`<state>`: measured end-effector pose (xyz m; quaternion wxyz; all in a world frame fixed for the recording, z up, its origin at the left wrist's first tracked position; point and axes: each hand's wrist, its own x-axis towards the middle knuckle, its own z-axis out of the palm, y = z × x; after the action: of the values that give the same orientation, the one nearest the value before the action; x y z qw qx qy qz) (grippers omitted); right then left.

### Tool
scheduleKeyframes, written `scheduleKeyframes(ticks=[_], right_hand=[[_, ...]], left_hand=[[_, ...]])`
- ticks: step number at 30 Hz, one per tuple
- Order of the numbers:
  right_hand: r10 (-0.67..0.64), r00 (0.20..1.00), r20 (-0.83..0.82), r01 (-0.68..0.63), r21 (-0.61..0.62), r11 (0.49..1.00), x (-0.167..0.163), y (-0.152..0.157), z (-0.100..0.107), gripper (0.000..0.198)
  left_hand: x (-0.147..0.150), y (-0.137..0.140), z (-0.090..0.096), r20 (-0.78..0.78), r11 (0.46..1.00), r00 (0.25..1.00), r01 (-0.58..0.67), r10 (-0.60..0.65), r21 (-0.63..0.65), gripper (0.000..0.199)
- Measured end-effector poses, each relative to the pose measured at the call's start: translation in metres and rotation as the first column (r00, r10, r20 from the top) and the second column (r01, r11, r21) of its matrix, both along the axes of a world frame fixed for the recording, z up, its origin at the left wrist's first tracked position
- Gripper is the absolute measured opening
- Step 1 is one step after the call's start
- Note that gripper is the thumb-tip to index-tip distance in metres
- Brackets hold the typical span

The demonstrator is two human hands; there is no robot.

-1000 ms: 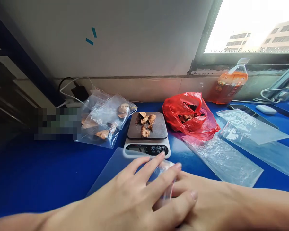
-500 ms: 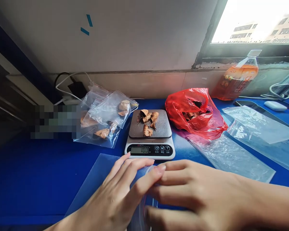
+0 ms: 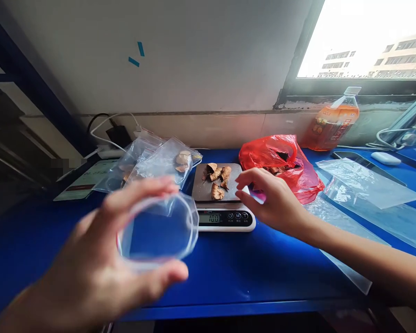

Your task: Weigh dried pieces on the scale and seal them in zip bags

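Note:
In my left hand (image 3: pixel 93 263) is a clear zip bag (image 3: pixel 193 226), held by its rim between thumb and fingers. The bag's mouth gapes in a rounded loop. My right hand (image 3: pixel 279 201) hovers at the right edge of a kitchen scale (image 3: pixel 237 224), thumb and fingers apart with nothing between them. Several brown dried pieces (image 3: pixel 217 191), wrinkled and curled, lie on the scale's grey plate (image 3: pixel 203 189). The display seems to read 10.0. Just behind my right hand sits a red plastic bag (image 3: pixel 260 150) with more dark dried pieces inside.
Clear zip bags with dried pieces (image 3: pixel 159 159) lie left of the scale. Flat clear bags (image 3: pixel 370 178) overlap a phone at the right. Behind them stand a drink bottle (image 3: pixel 334 125) and a white case (image 3: pixel 385 158). A cable (image 3: pixel 107 138) runs along the wall.
The hands have separated. My left hand has lifted the bag up and left, its mouth now spread wide. My right hand has let go of it and moved forward beside the scale plate.

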<state>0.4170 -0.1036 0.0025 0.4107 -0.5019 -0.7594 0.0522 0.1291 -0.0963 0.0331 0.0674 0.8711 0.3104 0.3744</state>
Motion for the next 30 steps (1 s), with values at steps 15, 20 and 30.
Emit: scheduleKeyframes(ticks=[15,20,30], right_hand=[[-0.191,0.981,-0.011,0.19,-0.072,0.979,-0.011,0.02,-0.002,0.019],[0.067,0.991,0.117,-0.095,0.248,0.964,-0.013,0.0,0.023,0.014],[0.07,0.993,0.098,-0.087,0.183,0.979,-0.029,0.016,0.024,0.008]], left_hand=[[0.021,0.076,-0.017,0.044,0.983,0.999,0.011,-0.019,0.183,0.09],[0.03,0.071,-0.022,0.132,0.971,0.974,0.162,-0.186,0.176,0.102],[0.031,0.074,-0.023,0.144,0.974,0.966,0.199,-0.213,0.109,0.102]])
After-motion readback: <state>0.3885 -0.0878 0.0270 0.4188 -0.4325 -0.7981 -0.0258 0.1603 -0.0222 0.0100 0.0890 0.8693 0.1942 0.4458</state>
